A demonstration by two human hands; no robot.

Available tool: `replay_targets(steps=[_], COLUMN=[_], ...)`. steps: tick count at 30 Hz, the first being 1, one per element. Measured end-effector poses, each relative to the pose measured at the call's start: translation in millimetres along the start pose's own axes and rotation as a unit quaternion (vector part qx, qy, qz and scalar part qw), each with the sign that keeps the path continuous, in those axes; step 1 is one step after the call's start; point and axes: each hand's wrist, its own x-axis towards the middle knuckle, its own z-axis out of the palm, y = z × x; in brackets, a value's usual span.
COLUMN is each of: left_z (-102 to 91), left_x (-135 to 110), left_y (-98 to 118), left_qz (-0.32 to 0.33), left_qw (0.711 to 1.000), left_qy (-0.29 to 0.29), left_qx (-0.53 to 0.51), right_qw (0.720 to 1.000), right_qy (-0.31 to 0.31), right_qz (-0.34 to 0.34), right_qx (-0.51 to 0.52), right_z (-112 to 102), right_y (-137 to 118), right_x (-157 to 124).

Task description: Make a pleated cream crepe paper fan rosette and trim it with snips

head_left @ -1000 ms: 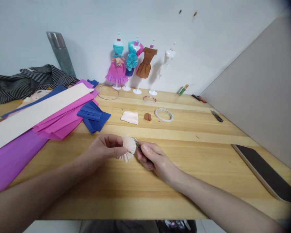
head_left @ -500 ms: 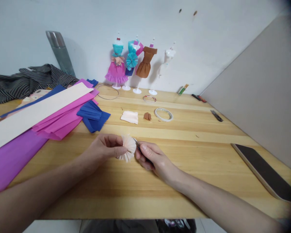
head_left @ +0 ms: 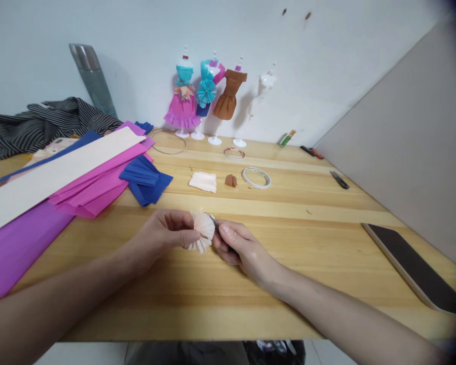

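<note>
My left hand (head_left: 163,234) pinches a small pleated fan of pale peach paper (head_left: 201,231) just above the wooden table (head_left: 289,284). Close against the fan's right side, my right hand (head_left: 233,243) is closed around a small dark metal tool (head_left: 214,220) whose tip touches the paper. Only the tool's tip shows, so I cannot name it with certainty; it looks like small snips.
Long sheets of purple, pink, cream and blue crepe paper (head_left: 61,187) lie at the left. Folded peach paper (head_left: 203,181), a brown scrap (head_left: 231,180) and a tape ring (head_left: 256,178) sit mid-table. Dressed mini mannequins (head_left: 207,99) stand by the wall. A dark tablet (head_left: 418,268) lies at right.
My right hand has edged slightly left, closer against the fan. The view has tipped down a little. The left hand holds as before.
</note>
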Motion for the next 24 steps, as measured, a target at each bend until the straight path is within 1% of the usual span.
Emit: replay_targets(steps=[24], left_z=[-0.5], left_x=[-0.7], left_y=[-0.9], left_qz=[0.002], left_qw=[1.0], left_qy=[-0.013], left_qx=[-0.004], right_qw=[1.0], right_qy=[0.002], right_qz=[-0.008], right_qx=[0.008], right_z=[0.2], right_y=[0.9], right_x=[0.9])
